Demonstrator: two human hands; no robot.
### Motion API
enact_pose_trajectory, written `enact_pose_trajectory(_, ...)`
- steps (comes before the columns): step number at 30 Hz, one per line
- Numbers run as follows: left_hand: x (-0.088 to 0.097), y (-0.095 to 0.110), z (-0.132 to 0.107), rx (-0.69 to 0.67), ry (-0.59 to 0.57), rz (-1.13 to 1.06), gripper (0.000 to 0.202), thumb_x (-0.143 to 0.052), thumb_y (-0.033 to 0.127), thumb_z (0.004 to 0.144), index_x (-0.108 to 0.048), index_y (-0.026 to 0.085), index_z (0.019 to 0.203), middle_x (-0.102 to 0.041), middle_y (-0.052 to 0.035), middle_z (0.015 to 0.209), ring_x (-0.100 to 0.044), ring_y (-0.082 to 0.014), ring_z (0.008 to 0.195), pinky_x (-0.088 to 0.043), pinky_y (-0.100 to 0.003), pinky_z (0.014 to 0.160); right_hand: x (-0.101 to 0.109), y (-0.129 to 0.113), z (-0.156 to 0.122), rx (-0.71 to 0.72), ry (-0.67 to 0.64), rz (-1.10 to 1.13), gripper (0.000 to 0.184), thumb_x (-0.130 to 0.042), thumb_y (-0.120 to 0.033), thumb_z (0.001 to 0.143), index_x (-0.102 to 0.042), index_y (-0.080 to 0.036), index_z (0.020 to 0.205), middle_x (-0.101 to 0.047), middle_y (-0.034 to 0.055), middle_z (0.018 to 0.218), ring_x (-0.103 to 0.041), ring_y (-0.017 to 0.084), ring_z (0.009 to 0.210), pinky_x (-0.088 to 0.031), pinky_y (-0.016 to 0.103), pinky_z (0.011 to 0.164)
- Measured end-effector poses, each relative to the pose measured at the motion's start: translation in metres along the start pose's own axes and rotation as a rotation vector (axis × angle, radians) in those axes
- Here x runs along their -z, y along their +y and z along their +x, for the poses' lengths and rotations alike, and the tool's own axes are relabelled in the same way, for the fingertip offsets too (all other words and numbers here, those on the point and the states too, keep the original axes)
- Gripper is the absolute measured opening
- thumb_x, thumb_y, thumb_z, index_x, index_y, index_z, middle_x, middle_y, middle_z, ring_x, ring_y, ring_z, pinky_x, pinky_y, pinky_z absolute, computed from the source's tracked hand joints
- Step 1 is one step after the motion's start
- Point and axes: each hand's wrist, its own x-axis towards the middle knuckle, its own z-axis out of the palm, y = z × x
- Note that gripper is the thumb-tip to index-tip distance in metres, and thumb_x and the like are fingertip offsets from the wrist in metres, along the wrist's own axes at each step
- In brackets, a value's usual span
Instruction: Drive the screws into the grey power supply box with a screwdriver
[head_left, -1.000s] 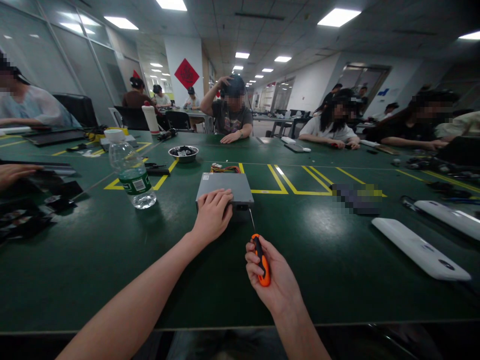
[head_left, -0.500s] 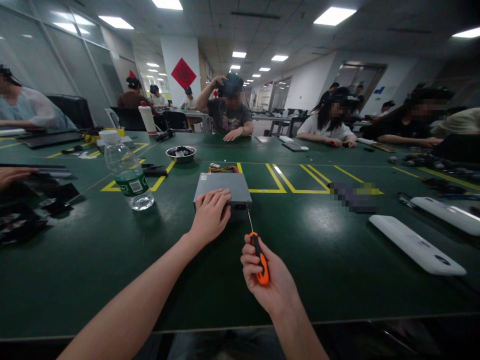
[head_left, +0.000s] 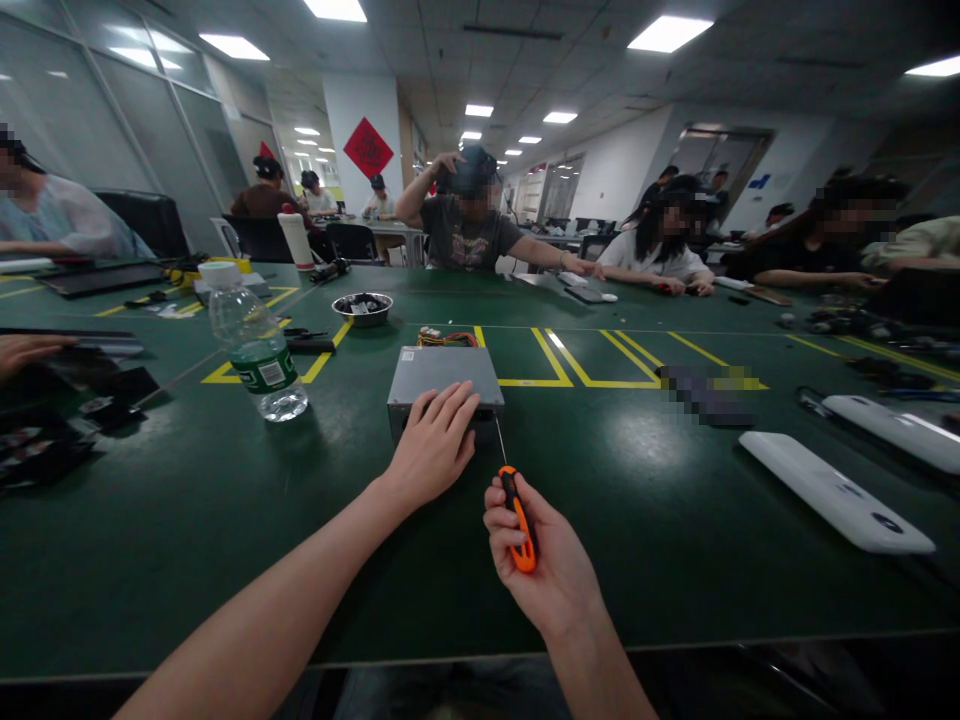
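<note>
A grey metal computer power supply (head_left: 442, 372) lies on the green table, with its coloured cables (head_left: 446, 338) behind it. My left hand (head_left: 435, 440) rests across its top front edge, fingers stretched out flat and lying close together. Held in my closed right hand (head_left: 536, 550) is a screwdriver (head_left: 520, 520) with an orange and black handle. Its thin shaft points up and away from me, the tip at the right front corner of the power supply. Whether the tip sits in a screw is too small to tell.
A water bottle (head_left: 259, 350) stands left of the power supply, and a metal bowl (head_left: 362, 308) of small parts is behind it. White devices (head_left: 836, 490) lie on the right. Yellow tape (head_left: 536, 382) marks the table (head_left: 420, 600). Other people sit around it; one (head_left: 472, 225) faces me.
My left hand has slid slightly right along the power supply's front edge, its fingers straighter. The screwdriver has barely moved. The person opposite has stretched an arm toward the right.
</note>
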Motion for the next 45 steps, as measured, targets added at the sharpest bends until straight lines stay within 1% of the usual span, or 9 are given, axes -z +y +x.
enact_pose_trajectory(5, 0.004, 0.005, -0.001, -0.052, -0.034, 0.011, 0.041, -0.039, 0.014, 0.082, -0.046, 0.02, 0.122, -0.039, -0.0092, 0.138, -0.033, -0.0239, 0.127, -0.025, -0.047, 0.103, 0.002, 0.002, 0.002, 0.016, -0.026, -0.051, 0.023, -0.037, -0.025, 0.091, -0.052, -0.01, 0.097, -0.044, -0.0026, 0.061, -0.039, 0.002, 0.042, -0.029, 0.009, 0.033)
enact_pose_trajectory(11, 0.012, 0.011, -0.002, -0.132, -0.101, 0.057, 0.037, -0.045, 0.014, 0.079, -0.053, 0.022, 0.114, -0.034, -0.0116, 0.141, -0.03, -0.0275, 0.129, -0.02, -0.055, 0.103, -0.001, 0.001, -0.001, -0.041, -0.039, 0.035, 0.017, -0.037, -0.023, 0.09, -0.048, -0.011, 0.084, -0.045, -0.0008, 0.066, -0.036, 0.0, 0.04, -0.024, 0.007, 0.029)
enact_pose_trajectory(19, 0.011, 0.012, -0.003, -0.136, -0.119, 0.091, 0.042, -0.048, 0.015, 0.078, -0.051, 0.025, 0.119, -0.031, -0.01, 0.142, -0.026, -0.0305, 0.13, -0.021, -0.057, 0.102, -0.001, -0.001, -0.002, -0.018, -0.076, 0.042, 0.023, -0.032, -0.025, 0.093, -0.048, -0.009, 0.091, -0.043, -0.002, 0.066, -0.037, 0.001, 0.042, -0.031, 0.007, 0.033)
enact_pose_trajectory(22, 0.011, 0.012, -0.003, -0.129, -0.141, 0.115, 0.044, -0.049, 0.017, 0.078, -0.049, 0.026, 0.121, -0.03, -0.0093, 0.143, -0.026, -0.0296, 0.131, -0.021, -0.056, 0.102, -0.001, 0.0, -0.001, -0.004, -0.07, -0.012, 0.023, -0.033, -0.025, 0.093, -0.049, -0.009, 0.098, -0.042, -0.0017, 0.066, -0.036, 0.001, 0.042, -0.03, 0.009, 0.032)
enact_pose_trajectory(25, 0.009, 0.012, -0.003, -0.129, -0.149, 0.131, 0.046, -0.049, 0.017, 0.077, -0.048, 0.026, 0.122, -0.03, -0.0092, 0.143, -0.025, -0.0291, 0.131, -0.021, -0.056, 0.102, -0.002, 0.001, -0.001, -0.01, -0.062, 0.021, 0.023, -0.033, -0.026, 0.092, -0.047, -0.009, 0.095, -0.043, -0.0007, 0.068, -0.034, 0.0, 0.04, -0.027, 0.009, 0.029)
enact_pose_trajectory(29, 0.007, 0.012, -0.003, -0.132, -0.133, 0.144, 0.045, -0.047, 0.016, 0.079, -0.048, 0.024, 0.123, -0.031, -0.0095, 0.142, -0.026, -0.0293, 0.13, -0.021, -0.054, 0.102, -0.002, -0.001, 0.0, -0.086, -0.064, 0.14, 0.019, -0.032, -0.025, 0.093, -0.043, -0.011, 0.086, -0.039, -0.0038, 0.065, -0.032, -0.001, 0.038, -0.028, 0.007, 0.029)
enact_pose_trajectory(32, 0.007, 0.011, -0.002, -0.134, -0.127, 0.152, 0.043, -0.046, 0.018, 0.08, -0.048, 0.023, 0.122, -0.032, -0.0098, 0.142, -0.028, -0.0285, 0.13, -0.021, -0.054, 0.102, 0.0, -0.003, 0.0, -0.093, -0.081, 0.171, 0.02, -0.031, -0.027, 0.093, -0.042, -0.012, 0.087, -0.041, -0.0032, 0.067, -0.034, -0.001, 0.038, -0.03, 0.006, 0.03)
enact_pose_trajectory(40, 0.005, 0.011, -0.003, -0.108, -0.082, 0.105, 0.04, -0.043, 0.017, 0.082, -0.048, 0.022, 0.121, -0.036, -0.0084, 0.139, -0.032, -0.0263, 0.127, -0.021, -0.05, 0.102, 0.001, -0.004, 0.002, -0.056, -0.09, 0.072, 0.024, -0.03, -0.026, 0.093, -0.047, -0.011, 0.091, -0.042, -0.0029, 0.063, -0.035, 0.001, 0.041, -0.029, 0.008, 0.031)
enact_pose_trajectory(45, -0.003, 0.011, 0.004, 0.006, 0.019, 0.011, 0.043, -0.039, 0.019, 0.086, -0.039, 0.017, 0.129, -0.053, -0.009, 0.124, -0.044, -0.0225, 0.114, -0.027, -0.044, 0.097, 0.0, -0.003, 0.003, -0.062, -0.086, 0.089, 0.02, -0.034, -0.027, 0.092, -0.045, -0.011, 0.088, -0.045, -0.0001, 0.07, -0.035, 0.0, 0.041, -0.026, 0.007, 0.028)
